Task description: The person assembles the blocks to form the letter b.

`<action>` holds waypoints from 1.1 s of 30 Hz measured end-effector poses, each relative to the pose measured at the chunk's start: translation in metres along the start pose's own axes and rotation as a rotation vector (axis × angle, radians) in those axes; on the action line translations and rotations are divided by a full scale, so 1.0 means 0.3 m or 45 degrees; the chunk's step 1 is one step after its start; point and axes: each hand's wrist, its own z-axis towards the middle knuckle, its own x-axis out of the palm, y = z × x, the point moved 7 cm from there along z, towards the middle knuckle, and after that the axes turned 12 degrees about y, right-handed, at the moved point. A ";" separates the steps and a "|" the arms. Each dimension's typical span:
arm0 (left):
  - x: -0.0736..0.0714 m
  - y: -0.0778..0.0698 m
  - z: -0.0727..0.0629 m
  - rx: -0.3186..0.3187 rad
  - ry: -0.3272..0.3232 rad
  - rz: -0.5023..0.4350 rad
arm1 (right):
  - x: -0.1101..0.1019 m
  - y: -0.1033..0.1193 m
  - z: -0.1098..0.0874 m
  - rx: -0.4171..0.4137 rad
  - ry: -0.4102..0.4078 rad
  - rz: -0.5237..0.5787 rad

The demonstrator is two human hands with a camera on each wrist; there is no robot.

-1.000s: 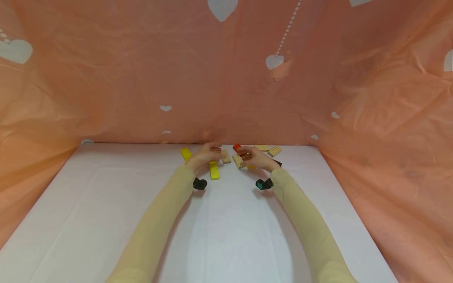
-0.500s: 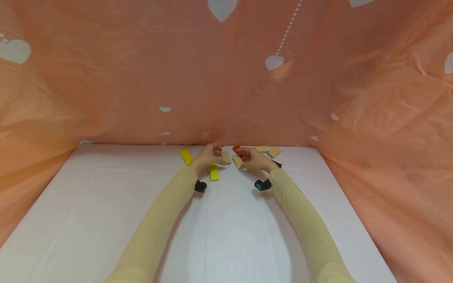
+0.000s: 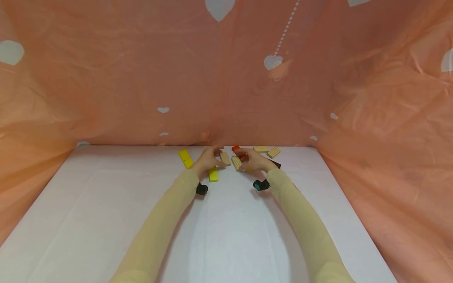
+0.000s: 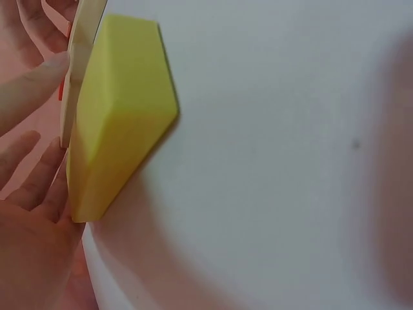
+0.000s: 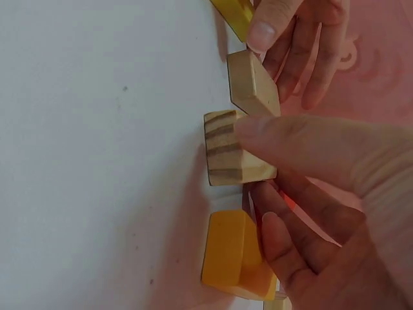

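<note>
Over the last second both hands drew slightly nearer to each other at the far edge of the white table (image 3: 226,220), and the plain wooden block (image 3: 225,158) at the left hand (image 3: 207,159) tilted from lying flat to leaning on edge. By judgement, the left hand was raising that block while the right hand (image 3: 255,160) steadied the striped block (image 3: 236,162); no block had yet left the cluster.

The head view showed the layout only: a yellow block (image 3: 213,174) lay just below the left hand, a second yellow block (image 3: 185,158) lay to its left, and two pale blocks (image 3: 267,151) sat behind the right hand. Finger detail was too small there to judge.

The right wrist view supplied it: the right thumb (image 5: 303,145) lay across the striped block (image 5: 231,148), fingers curled beneath, pinching it. Fingertips of the left hand (image 5: 293,39) pinched the plain block (image 5: 251,84), which touched the striped one. An orange-yellow block (image 5: 229,252) sat just beside it.

The left wrist view showed the yellow block (image 4: 119,116) close up, with left fingers (image 4: 32,177) loosely bent beside it, touching its edge
</note>
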 end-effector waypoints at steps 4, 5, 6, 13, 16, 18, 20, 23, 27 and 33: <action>0.003 0.002 -0.006 -0.025 -0.020 0.032 | 0.006 0.001 0.006 -0.013 0.005 -0.060; 0.004 0.003 -0.007 -0.031 -0.023 0.037 | 0.007 0.001 0.007 -0.013 0.007 -0.074; 0.004 0.005 -0.008 -0.037 -0.026 0.042 | 0.008 0.001 0.007 -0.009 0.007 -0.083; 0.004 0.013 -0.011 -0.078 -0.026 0.049 | 0.009 -0.001 0.010 0.028 0.006 -0.137; 0.003 0.016 -0.015 -0.107 -0.018 0.045 | 0.006 0.000 0.010 0.046 0.009 -0.157; 0.001 0.016 -0.017 -0.114 -0.017 0.055 | 0.004 0.000 0.009 0.058 0.011 -0.156; -0.001 0.014 -0.018 -0.108 -0.016 0.076 | 0.003 0.002 0.009 0.062 0.014 -0.151; -0.002 0.012 -0.019 -0.103 -0.016 0.095 | 0.001 0.003 0.012 0.054 0.019 -0.140; 0.001 0.009 -0.018 -0.098 -0.009 0.104 | 0.000 0.006 0.017 0.022 0.019 -0.156; 0.007 0.000 -0.018 -0.068 0.001 0.080 | -0.001 0.012 0.014 -0.012 0.010 -0.173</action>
